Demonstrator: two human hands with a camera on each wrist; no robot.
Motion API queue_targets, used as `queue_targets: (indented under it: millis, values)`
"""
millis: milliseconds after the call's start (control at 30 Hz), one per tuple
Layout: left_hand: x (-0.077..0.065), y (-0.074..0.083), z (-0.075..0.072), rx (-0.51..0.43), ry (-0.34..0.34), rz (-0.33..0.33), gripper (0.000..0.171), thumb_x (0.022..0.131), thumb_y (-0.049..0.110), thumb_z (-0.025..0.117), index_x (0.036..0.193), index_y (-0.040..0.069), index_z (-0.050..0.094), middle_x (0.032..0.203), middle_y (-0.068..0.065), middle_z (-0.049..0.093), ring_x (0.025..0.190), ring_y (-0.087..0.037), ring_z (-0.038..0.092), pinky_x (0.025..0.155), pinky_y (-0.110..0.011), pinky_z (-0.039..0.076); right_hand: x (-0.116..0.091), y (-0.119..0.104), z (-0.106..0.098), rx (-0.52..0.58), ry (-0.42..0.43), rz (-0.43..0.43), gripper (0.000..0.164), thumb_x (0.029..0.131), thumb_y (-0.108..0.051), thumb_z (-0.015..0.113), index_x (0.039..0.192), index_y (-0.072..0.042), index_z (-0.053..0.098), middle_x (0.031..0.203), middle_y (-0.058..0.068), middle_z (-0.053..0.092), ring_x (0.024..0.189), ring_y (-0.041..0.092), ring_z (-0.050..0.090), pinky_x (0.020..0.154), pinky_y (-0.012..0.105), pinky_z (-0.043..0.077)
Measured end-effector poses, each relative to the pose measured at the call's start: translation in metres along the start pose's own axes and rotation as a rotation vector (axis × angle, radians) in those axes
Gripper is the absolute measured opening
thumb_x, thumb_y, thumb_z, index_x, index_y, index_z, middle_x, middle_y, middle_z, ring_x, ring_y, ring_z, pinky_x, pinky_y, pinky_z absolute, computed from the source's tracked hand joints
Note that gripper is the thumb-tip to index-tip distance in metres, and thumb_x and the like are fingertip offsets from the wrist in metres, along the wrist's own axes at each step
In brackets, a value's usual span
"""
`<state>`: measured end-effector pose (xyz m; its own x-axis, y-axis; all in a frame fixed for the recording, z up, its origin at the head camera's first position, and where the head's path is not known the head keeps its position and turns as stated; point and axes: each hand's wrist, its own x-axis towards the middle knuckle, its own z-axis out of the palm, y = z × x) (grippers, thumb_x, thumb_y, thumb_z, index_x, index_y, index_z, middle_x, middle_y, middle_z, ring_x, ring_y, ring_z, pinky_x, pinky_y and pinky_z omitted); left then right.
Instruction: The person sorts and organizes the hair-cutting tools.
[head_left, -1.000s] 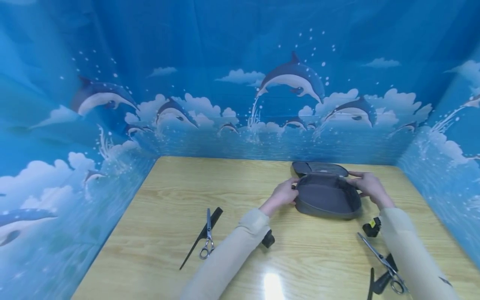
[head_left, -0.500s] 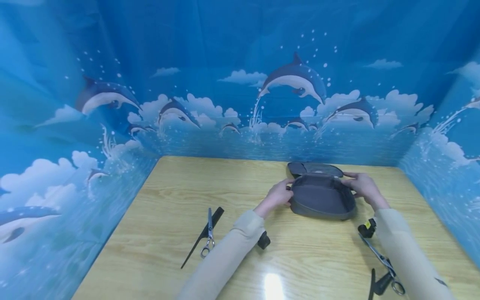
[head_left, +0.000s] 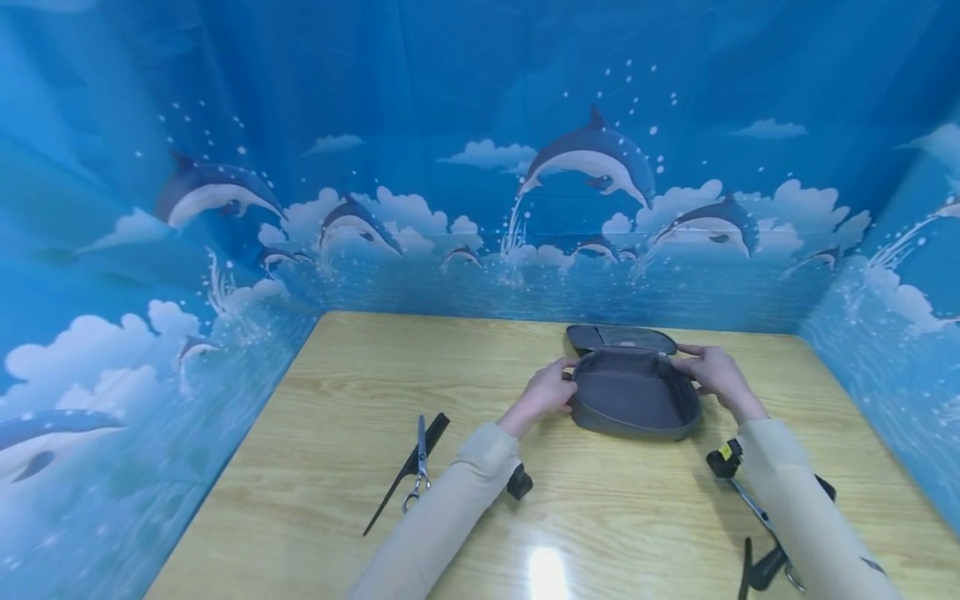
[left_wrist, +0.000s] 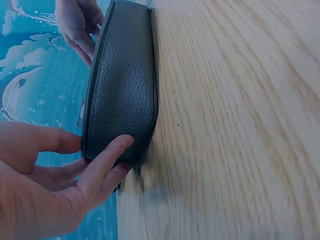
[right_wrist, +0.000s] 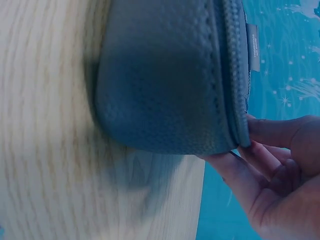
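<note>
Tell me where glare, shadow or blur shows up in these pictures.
Head view: bright glare patch on the table at the bottom edge; right wrist view: the case looks soft, its shadow falling on the table; left wrist view: somewhat dim, but the case's pebbled grain is clearer.

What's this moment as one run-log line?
left hand: grips gray case | right hand: grips opposite side | lid: open | left-side scissors: across comb

Nothing legible; the grey tag (right_wrist: 254, 47) on the dark case (right_wrist: 160, 95) seems to bear print, too small to read
</note>
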<state>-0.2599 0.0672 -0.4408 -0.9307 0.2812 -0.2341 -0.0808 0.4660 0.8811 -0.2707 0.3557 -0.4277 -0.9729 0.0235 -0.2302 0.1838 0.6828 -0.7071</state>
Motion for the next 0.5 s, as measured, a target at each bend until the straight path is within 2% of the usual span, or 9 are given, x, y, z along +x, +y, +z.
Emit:
queue_targets:
  millis: [300, 500]
  values:
    - [-0.0018, -0.0025, -0.0012, -0.019, 0.0, 0.008, 0.048, 0.102, 0.002, 0.051, 0.148, 0.014, 0.051, 0.136, -0.018, 0.061, 0.103, -0.027, 0.069, 0.074, -0.036, 0.062, -0.0009, -0.0011, 0.0039, 0.006, 0.003, 0.014, 0.06, 0.108, -0.026, 0.048, 0.154, 0.007, 0.028, 0.139, 0.036, 0.051, 0.124, 0.049, 0.056, 0.077, 0.043, 0.062]
    - [-0.0033, -0.0017, -0.0026, -0.006, -0.003, 0.029, 0.049, 0.102, 0.002, 0.051, 0.149, 0.013, 0.05, 0.137, -0.018, 0.06, 0.101, -0.026, 0.069, 0.073, -0.035, 0.062, -0.0028, -0.0017, 0.0027, -0.006, 0.013, 0.004, 0.059, 0.108, -0.025, 0.048, 0.154, 0.007, 0.029, 0.139, 0.036, 0.05, 0.124, 0.049, 0.056, 0.075, 0.042, 0.062]
